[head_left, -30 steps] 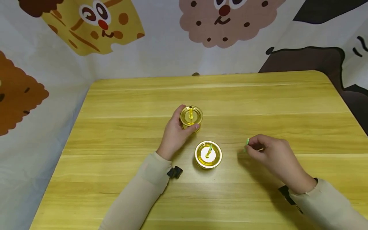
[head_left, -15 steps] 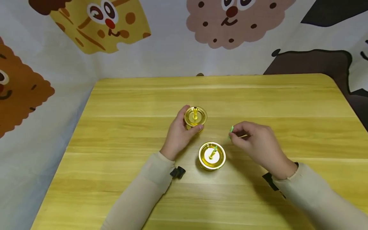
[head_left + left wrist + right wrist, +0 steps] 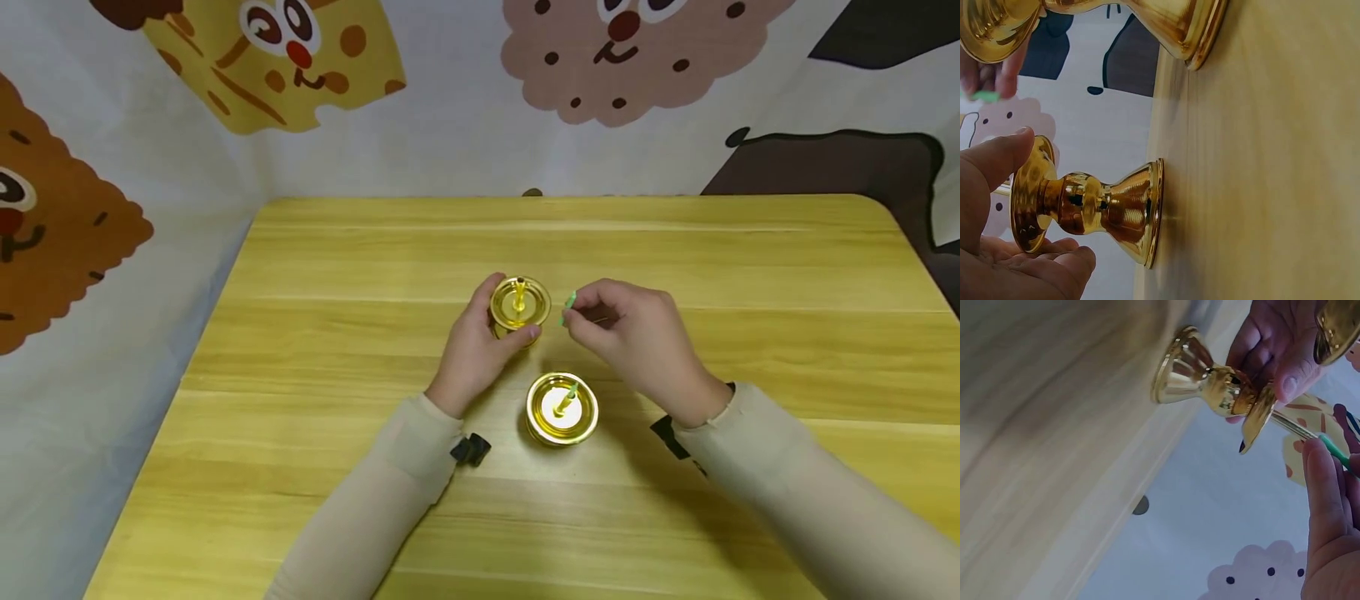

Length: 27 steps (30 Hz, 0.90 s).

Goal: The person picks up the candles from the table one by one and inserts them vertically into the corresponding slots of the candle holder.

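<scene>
Just left of the table's middle, my left hand (image 3: 471,360) holds a gold candlestick (image 3: 534,293) by its dish, thumb on the near side. The candlestick has a dished top, a thin upright tube and a flared foot, which stands on the table in the left wrist view. My right hand (image 3: 643,343) pinches a small green stick (image 3: 572,298) between thumb and fingertips, close to the dish's right side. A second gold candlestick (image 3: 534,417) stands nearer the person, between the two forearms. Out of its tube sticks a similar green piece (image 3: 573,388).
The wooden table (image 3: 337,333) carries both candlesticks. Behind it hangs a white cloth (image 3: 442,142) printed with cartoon biscuits, reaching the table's back and left edges. Dark straps (image 3: 471,450) show at the wrists.
My right hand has moved left and away from the person with the green stick, from well right of the candlesticks to beside the far one. My left hand keeps its grip on the far candlestick.
</scene>
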Each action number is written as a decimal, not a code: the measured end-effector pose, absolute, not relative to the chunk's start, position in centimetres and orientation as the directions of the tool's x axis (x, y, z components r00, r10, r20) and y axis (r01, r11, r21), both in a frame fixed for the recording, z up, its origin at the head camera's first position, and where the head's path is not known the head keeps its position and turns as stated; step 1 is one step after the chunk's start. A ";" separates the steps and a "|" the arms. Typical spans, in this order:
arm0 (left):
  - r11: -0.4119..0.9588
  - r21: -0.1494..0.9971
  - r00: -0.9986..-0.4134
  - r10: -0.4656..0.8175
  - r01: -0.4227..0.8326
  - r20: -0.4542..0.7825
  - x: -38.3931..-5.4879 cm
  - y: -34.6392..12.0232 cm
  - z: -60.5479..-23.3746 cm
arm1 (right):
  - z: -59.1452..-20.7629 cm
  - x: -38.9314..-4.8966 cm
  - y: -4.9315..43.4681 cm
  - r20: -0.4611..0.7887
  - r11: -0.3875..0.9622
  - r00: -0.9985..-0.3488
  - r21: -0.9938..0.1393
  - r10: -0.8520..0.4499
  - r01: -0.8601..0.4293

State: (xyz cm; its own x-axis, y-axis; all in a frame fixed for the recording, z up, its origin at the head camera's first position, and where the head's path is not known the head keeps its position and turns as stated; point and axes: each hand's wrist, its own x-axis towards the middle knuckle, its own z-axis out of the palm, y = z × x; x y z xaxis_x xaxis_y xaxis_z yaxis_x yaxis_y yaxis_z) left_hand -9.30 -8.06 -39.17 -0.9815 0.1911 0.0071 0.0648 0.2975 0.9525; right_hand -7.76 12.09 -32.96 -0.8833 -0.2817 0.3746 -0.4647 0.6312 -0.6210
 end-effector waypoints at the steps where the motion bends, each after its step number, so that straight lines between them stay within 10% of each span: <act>1: 0.298 0.952 -0.982 0.189 0.061 0.004 -9.3 -8.1 -39.2 | -32.8 -8.0 11.8 0.374 0.627 -0.884 -0.626 -0.281 -0.464; 27: 0.276 0.955 -0.976 0.209 0.112 0.054 -9.5 -8.5 -39.6 | -32.1 -11.3 8.3 0.440 0.580 -0.866 -0.652 -0.236 -0.489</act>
State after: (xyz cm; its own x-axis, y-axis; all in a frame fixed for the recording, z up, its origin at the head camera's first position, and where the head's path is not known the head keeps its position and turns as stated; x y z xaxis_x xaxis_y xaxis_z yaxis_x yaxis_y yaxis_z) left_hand -9.51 -8.47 -39.58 -0.9764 0.2090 0.0540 0.1119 0.2763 0.9545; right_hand -11.26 8.32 -32.06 -0.8663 -0.2364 0.4401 -0.4893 0.5796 -0.6516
